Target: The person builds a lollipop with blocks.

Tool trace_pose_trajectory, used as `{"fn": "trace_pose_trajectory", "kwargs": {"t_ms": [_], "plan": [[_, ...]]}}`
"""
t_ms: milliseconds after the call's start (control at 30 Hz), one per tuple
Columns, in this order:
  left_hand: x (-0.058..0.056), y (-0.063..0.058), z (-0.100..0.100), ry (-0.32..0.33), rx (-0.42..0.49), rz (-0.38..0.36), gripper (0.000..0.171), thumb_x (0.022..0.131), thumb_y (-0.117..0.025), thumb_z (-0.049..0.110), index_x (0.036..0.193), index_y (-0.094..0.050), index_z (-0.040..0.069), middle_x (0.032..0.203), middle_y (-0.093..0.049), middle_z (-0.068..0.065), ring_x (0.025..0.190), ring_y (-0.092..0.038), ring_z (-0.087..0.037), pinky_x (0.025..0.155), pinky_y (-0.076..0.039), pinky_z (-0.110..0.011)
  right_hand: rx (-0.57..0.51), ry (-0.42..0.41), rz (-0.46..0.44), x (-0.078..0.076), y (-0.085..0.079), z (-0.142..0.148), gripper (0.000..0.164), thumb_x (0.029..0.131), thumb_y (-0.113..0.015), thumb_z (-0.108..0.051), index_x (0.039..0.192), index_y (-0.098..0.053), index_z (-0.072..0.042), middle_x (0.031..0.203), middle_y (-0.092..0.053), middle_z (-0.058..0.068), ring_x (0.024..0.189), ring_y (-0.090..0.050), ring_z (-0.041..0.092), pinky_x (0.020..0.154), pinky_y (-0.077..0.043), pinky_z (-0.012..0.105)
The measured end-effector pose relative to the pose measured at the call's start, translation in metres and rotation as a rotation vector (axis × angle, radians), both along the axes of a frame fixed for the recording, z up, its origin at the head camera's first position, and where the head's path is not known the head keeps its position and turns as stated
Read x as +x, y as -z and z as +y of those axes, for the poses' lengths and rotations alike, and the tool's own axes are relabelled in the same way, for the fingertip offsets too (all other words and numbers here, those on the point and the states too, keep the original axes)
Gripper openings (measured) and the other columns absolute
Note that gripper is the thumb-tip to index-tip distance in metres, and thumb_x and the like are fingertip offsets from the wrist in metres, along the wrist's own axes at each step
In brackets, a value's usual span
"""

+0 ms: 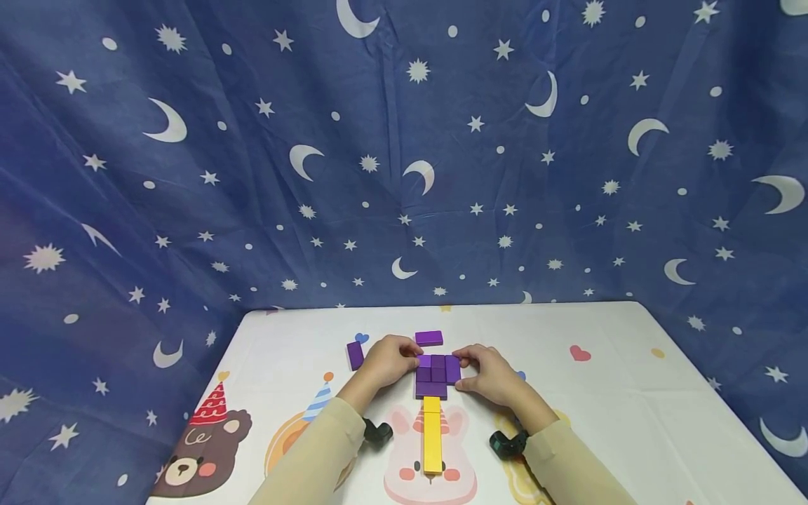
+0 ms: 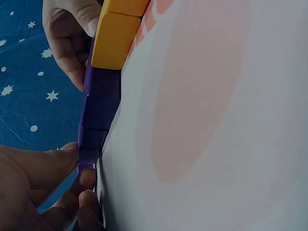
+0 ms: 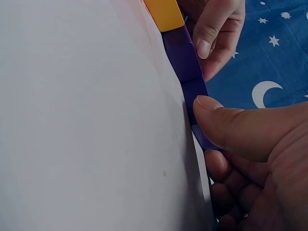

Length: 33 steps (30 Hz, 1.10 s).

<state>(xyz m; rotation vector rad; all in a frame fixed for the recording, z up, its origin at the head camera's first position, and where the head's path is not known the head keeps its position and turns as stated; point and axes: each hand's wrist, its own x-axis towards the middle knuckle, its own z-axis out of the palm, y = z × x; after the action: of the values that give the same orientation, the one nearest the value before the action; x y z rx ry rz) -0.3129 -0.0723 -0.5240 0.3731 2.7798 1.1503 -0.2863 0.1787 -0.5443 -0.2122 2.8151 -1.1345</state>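
Purple blocks (image 1: 438, 369) lie fitted together flat on the table, with a horizontal purple block (image 1: 431, 391) along the near side. Below it, a row of yellow blocks (image 1: 432, 438) runs toward me. My left hand (image 1: 389, 359) pinches the light purple block (image 1: 425, 361) at the group's upper left corner. On the right side, my right hand (image 1: 489, 377) holds the upright purple block (image 1: 453, 369) between thumb and fingers. In the right wrist view the thumb (image 3: 226, 127) presses along the purple edge; the curled fingers partly hide that block.
One loose purple block (image 1: 428, 338) lies just beyond the group, and another purple block (image 1: 355, 355) lies tilted to the left of my left hand. The white table (image 1: 618, 393) carries printed cartoon animals. A blue star-patterned curtain (image 1: 404, 210) hangs behind it.
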Motion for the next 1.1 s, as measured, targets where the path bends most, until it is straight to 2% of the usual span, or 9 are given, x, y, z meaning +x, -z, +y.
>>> {"fn": "trace_pose_trajectory", "kwargs": {"t_ms": [433,700,833,1100], "plan": [[0.001,-0.002,-0.005,-0.014,0.103,-0.061,0.018,0.095,-0.077,0.010,0.113,-0.081,0.012,0.097,-0.074,0.000,0.094,-0.064,-0.015,0.096,-0.053,-0.042,-0.007,-0.001,-0.013,0.001,0.000,-0.001,0.057,0.082,-0.094,-0.018,0.135,-0.072,-0.017,0.108,-0.066,-0.006,0.113,-0.053,0.022,0.117,-0.045,0.053],[0.000,-0.003,-0.010,-0.046,0.187,-0.075,0.018,0.098,-0.074,0.008,0.115,-0.080,0.009,0.099,-0.073,-0.004,0.085,-0.067,-0.014,0.075,-0.056,-0.028,-0.013,0.001,-0.004,0.002,0.002,-0.001,0.057,0.082,-0.094,-0.017,0.134,-0.072,-0.017,0.107,-0.066,-0.005,0.113,-0.053,0.022,0.118,-0.045,0.054],[0.000,-0.007,-0.015,-0.034,0.227,-0.081,0.021,0.098,-0.074,0.008,0.118,-0.078,0.008,0.106,-0.074,-0.007,0.079,-0.067,-0.015,0.067,-0.054,-0.027,-0.010,0.006,-0.003,0.003,0.000,-0.001,0.057,0.082,-0.094,-0.016,0.135,-0.072,-0.016,0.108,-0.066,-0.005,0.114,-0.054,0.022,0.117,-0.045,0.055],[0.003,-0.016,-0.029,-0.033,0.278,-0.091,0.027,0.099,-0.073,0.008,0.125,-0.076,0.005,0.112,-0.075,-0.010,0.080,-0.067,-0.018,0.063,-0.055,-0.028,-0.008,0.017,-0.004,0.003,-0.001,-0.002,0.057,0.082,-0.094,-0.016,0.135,-0.072,-0.016,0.109,-0.066,-0.005,0.115,-0.054,0.023,0.118,-0.045,0.055]]}}
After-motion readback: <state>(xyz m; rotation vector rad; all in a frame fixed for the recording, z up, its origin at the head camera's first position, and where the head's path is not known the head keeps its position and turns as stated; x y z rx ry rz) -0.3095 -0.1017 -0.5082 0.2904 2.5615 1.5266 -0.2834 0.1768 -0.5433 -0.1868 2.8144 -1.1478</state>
